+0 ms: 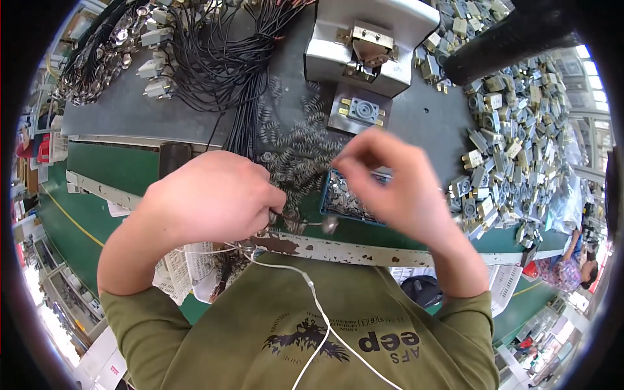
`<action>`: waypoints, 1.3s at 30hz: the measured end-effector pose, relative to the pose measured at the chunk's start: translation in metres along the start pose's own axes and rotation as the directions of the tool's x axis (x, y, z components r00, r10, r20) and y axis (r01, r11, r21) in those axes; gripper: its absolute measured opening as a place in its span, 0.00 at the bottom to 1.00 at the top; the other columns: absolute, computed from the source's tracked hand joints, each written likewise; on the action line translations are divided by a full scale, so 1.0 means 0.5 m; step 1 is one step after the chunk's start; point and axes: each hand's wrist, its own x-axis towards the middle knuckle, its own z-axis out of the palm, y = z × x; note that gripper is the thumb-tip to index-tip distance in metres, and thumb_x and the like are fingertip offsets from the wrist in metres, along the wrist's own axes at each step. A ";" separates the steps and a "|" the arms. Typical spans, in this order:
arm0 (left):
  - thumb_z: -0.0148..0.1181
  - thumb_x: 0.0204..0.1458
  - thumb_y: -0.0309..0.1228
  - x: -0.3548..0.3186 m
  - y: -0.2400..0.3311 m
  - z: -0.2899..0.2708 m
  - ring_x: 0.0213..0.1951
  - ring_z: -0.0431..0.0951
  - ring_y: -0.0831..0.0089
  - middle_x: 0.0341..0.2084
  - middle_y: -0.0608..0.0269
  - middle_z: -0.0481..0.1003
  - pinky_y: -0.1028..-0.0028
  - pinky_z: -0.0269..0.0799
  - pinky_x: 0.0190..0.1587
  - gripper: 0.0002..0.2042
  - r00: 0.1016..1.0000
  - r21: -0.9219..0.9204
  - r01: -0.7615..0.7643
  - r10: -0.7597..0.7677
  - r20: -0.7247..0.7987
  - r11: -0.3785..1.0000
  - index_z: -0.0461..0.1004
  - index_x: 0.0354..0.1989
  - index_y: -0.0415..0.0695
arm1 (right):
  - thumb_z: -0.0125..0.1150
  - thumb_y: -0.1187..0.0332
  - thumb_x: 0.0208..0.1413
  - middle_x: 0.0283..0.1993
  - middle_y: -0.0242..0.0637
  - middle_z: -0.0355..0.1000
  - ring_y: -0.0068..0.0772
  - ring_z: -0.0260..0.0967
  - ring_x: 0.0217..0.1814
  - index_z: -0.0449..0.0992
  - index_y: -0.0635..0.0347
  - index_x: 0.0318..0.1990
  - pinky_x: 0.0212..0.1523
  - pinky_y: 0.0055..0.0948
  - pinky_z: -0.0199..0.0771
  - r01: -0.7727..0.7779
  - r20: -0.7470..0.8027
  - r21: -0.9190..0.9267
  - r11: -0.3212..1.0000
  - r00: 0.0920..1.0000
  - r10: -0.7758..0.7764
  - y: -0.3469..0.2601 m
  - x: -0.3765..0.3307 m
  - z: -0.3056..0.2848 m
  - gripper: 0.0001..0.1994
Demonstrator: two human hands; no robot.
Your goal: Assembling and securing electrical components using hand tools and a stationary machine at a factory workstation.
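My left hand (218, 195) is closed at the front edge of the bench, fingertips pinched together and turned down. What they hold, if anything, is hidden behind the hand. Small silvery metal pieces (330, 225) lie just to its right along the edge. Over a small blue tray (323, 203) of tiny metal parts, my right hand (400, 185) is slightly blurred, thumb and forefinger brought together; I cannot make out anything between them. A heap of coil springs (292, 146) spreads between and beyond both hands.
Beyond the springs stands a metal fixture (370, 52), with a grey housing (364, 110) on a block before it. Black cables (214, 58) lie far left. Many grey housings (507, 149) cover the right side, under a black bar (510, 49). A white cord (315, 292) hangs over my shirt.
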 end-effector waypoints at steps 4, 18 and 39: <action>0.64 0.56 0.26 0.022 -0.045 -0.043 0.31 0.78 0.62 0.27 0.59 0.75 0.66 0.73 0.36 0.07 0.892 -0.199 -0.070 -0.028 -0.451 0.977 0.75 0.41 0.42 | 0.55 0.68 0.71 0.40 0.45 0.82 0.35 0.82 0.40 0.72 0.66 0.51 0.41 0.30 0.81 -0.279 0.219 0.787 0.550 0.960 0.173 0.036 0.021 -0.070 0.10; 0.68 0.54 0.27 0.129 -0.108 -0.042 0.36 0.81 0.59 0.34 0.59 0.78 0.66 0.77 0.38 0.07 0.623 -0.024 -0.214 0.118 -0.773 0.977 0.77 0.38 0.42 | 0.60 0.71 0.69 0.47 0.36 0.82 0.20 0.77 0.43 0.79 0.68 0.56 0.43 0.23 0.78 -0.209 -0.024 0.293 0.933 0.974 0.226 0.050 -0.065 -0.080 0.14; 0.66 0.50 0.26 0.254 -0.051 -0.011 0.35 0.81 0.61 0.30 0.62 0.77 0.64 0.77 0.39 0.05 0.666 0.221 -0.208 0.303 -0.682 0.953 0.76 0.34 0.43 | 0.58 0.68 0.71 0.42 0.36 0.83 0.17 0.74 0.37 0.78 0.65 0.59 0.41 0.23 0.78 -0.141 -0.008 0.112 0.984 0.990 0.143 0.111 -0.079 -0.043 0.15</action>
